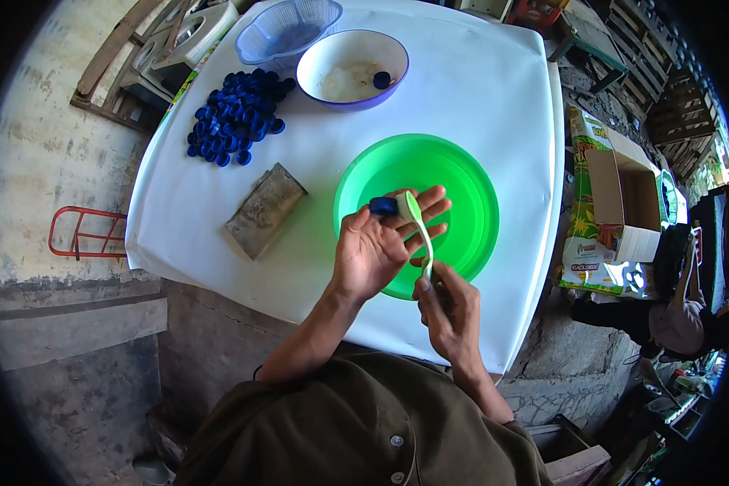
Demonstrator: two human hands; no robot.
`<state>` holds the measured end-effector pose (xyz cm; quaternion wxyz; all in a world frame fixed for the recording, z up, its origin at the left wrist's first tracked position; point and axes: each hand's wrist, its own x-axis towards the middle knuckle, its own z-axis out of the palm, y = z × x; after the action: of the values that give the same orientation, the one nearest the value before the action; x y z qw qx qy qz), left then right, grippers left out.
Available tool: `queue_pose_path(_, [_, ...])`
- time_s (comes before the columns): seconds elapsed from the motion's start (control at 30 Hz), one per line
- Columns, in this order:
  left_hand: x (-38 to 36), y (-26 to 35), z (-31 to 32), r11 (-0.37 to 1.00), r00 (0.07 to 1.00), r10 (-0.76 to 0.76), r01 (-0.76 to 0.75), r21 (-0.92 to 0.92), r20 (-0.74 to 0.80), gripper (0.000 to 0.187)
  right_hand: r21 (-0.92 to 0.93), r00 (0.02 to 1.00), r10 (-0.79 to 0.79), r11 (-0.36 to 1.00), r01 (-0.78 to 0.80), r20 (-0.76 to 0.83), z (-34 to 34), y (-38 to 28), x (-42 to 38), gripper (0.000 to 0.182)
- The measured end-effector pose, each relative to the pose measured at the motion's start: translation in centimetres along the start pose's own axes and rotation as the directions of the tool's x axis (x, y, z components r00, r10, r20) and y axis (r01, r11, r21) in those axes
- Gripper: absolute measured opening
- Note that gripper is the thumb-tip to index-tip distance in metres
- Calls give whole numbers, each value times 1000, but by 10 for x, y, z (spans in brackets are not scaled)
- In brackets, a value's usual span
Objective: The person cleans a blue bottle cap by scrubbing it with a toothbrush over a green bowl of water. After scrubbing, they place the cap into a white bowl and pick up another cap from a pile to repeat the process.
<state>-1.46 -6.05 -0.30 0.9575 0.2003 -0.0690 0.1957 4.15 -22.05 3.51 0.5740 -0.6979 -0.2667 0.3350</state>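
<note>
You held a blue cap point(383, 206) in your left hand point(377, 247), pinched between the thumb and the fingertips at the top of the palm. The palm was turned up and toward you, so the cap faced your line of sight; this grip appeared chosen to keep the cap's open side reachable by the tool. Whether the cap's hollow faced the tool cannot be told at this size.

Your right hand point(449, 312) was closed around the lower end of a pale green spoon point(419, 231). The handle ran up from that hand, and the bowl of the spoon lay against the fingers of the left hand, just beside the cap and seemingly touching a small whitish piece next to it. The low grip on the handle left the whole working end free.

Both hands were held above the near edge of a green basin point(462, 182) on the white table point(494, 89). That position would let anything dislodged fall into the basin and not on the table.

At the far left of the table lay a pile of blue caps point(236, 117), well apart from the hands. Beside it stood a white bowl point(320, 61) holding one more cap point(381, 79), with a blue strainer point(287, 28) just behind. A grey block point(264, 209) lay between the pile and the basin.
</note>
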Motion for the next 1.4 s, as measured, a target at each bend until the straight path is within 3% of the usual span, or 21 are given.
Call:
queue_pose_path(0.1, [-2,-3,7,999,999,-35,34,-21,-41,60,8,1000,24,1000,-24,-8,0,-2,3,23])
queue_pose_path(0.23, [2,8,-4,999,999,41,-40,24,-33,57,-10,995,80,997,-80,57,-4,-2,-3,23])
queue_pose_path(0.3, [4,17,-3,986,987,90,-70,150,-130,50,11,991,121,993,-122,63,-15,4,-7,24])
queue_pose_path(0.33, [4,22,-7,937,986,62,-3,348,-156,47,27,987,160,987,-161,25,-21,5,-8,24])
queue_pose_path(0.43, [7,27,-9,550,966,43,191,813,-256,29,3,987,135,991,-135,-92,-45,10,-6,23])
queue_pose_path(0.5, [6,15,-8,315,942,31,309,898,-335,26,-34,985,68,997,-75,-157,-55,11,-2,23])
queue_pose_path(0.6, [11,5,-7,-147,982,-26,184,972,-189,26,-122,987,44,991,-63,-153,-65,10,3,23])
queue_pose_path(0.7, [15,-4,-13,-289,956,-53,263,920,-290,27,-152,990,41,986,-62,-136,-66,8,6,23])
queue_pose_path(0.73, [17,-5,-16,-280,951,-73,271,921,-302,27,-160,990,45,985,-66,-132,-64,8,6,22])
queue_pose_path(0.83, [15,-8,-16,-443,965,-88,184,878,-247,28,-153,990,60,985,-79,-124,-61,11,5,22])
queue_pose_path(0.93, [14,-13,-25,-449,947,-131,207,869,-294,31,-141,991,66,987,-82,-112,-59,12,4,22])
queue_pose_path(1.03, [16,-12,-24,-632,943,-184,102,769,-276,37,-140,992,61,987,-77,-111,-57,11,5,23])
queue_pose_path(1.13, [14,-12,-32,-621,936,-246,47,782,-252,41,-151,993,64,986,-78,-100,-59,10,7,25])
queue_pose_path(1.23, [15,-7,-22,-495,941,-145,199,846,-306,40,-223,992,6,974,-35,-130,-61,9,9,25])
queue_pose_path(1.4, [21,3,-1,-313,985,-30,154,937,-172,36,-443,985,-65,896,-14,-161,-74,-7,13,17])
